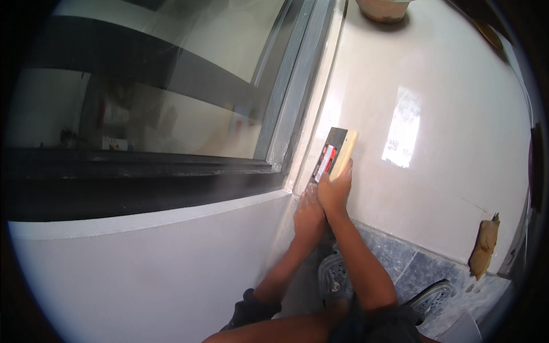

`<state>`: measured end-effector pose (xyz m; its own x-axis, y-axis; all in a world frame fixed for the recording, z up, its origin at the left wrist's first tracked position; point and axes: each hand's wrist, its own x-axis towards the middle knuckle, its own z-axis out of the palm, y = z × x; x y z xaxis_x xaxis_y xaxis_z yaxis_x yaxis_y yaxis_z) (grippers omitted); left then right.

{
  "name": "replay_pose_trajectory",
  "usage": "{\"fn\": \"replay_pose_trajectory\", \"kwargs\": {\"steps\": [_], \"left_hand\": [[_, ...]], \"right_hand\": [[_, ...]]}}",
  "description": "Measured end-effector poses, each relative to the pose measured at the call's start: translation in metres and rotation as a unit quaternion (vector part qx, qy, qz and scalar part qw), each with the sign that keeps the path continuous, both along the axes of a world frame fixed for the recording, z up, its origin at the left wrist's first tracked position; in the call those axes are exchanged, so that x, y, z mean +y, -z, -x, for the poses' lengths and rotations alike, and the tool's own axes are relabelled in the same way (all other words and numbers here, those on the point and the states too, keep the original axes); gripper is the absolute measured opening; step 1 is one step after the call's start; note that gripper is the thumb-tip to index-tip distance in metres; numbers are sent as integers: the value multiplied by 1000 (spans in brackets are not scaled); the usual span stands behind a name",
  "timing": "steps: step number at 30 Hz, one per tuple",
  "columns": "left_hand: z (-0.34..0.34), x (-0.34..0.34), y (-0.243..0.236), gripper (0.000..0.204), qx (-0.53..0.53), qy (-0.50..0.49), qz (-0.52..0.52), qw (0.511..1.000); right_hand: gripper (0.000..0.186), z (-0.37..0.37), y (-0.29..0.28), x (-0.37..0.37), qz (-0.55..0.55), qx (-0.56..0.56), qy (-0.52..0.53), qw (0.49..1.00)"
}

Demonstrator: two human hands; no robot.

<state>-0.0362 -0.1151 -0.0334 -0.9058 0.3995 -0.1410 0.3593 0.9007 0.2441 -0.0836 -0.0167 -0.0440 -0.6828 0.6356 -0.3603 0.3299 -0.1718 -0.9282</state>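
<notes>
A wide putty knife (331, 155) with a dark blade, a pale yellow back and a red and white label lies slanted against the pale surface. My right hand (336, 191) is closed round its lower part, thumb toward the label. Just left of it and lower, my left hand (309, 216) has its fingers stretched up toward the blade's lower end. Their tips look whitish. Whether they touch the blade I cannot tell. The wrists are close together, partly overlapping in view. Along the blade's left side runs a narrow joint beside the window frame (277, 126).
A dark-framed glass window (160, 120) fills the left, above a white wall (143, 268). A bowl-like container (384, 8) stands at the top. A brown, worn piece (485, 246) lies at the lower right. Grey tiles (389, 257) and my grey clogs (334, 277) are below.
</notes>
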Motion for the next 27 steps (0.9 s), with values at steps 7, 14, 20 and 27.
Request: {"fn": "replay_pose_trajectory", "kwargs": {"steps": [7, 14, 20, 27], "left_hand": [[27, 3, -24, 60, -130, 14, 126, 983], [9, -25, 17, 25, 84, 43, 66, 993], [34, -35, 10, 26, 10, 13, 57, 998], [4, 17, -12, 55, -47, 26, -108, 993]], "right_hand": [[61, 22, -8, -7, -2, -2, 15, 1000], [54, 6, -13, -6, 19, -6, 14, 1000], [47, 42, -7, -13, 42, -15, 26, 999], [76, 10, -3, 63, -35, -90, -167, 981]]}}
